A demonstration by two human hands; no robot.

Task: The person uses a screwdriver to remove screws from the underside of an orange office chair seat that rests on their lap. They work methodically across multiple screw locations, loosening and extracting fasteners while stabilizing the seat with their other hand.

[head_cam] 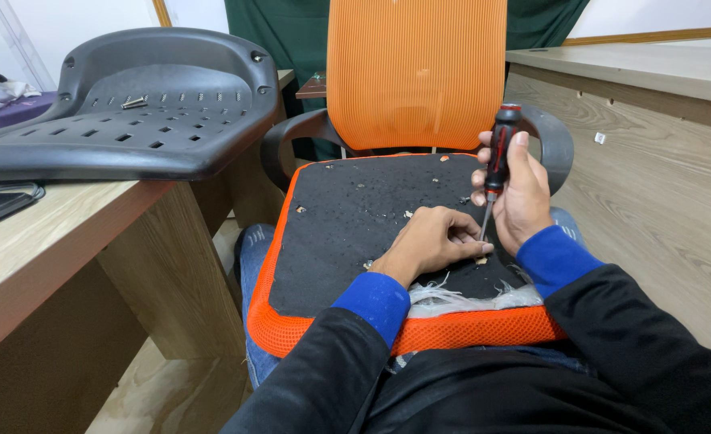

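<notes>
The right hand (520, 197) has its grip closed around the red-and-black handle of a screwdriver (496, 161), held upright with the thin shaft pointing down to the black underside of an orange chair seat (355, 217). The left hand (428, 241) lies flat on that underside just left of the shaft, its fingertips (476, 249) pinched together at the screwdriver's tip; whether they hold a screw cannot be told. The seat rests across the person's lap, with frayed white fabric (468, 296) at its near edge. Beyond it stands the orange mesh backrest (415, 72) with black armrests. To the left, a black plastic seat shell (130, 112) lies on a wooden desk (58, 233), a small metal screw (134, 102) resting in it.
</notes>
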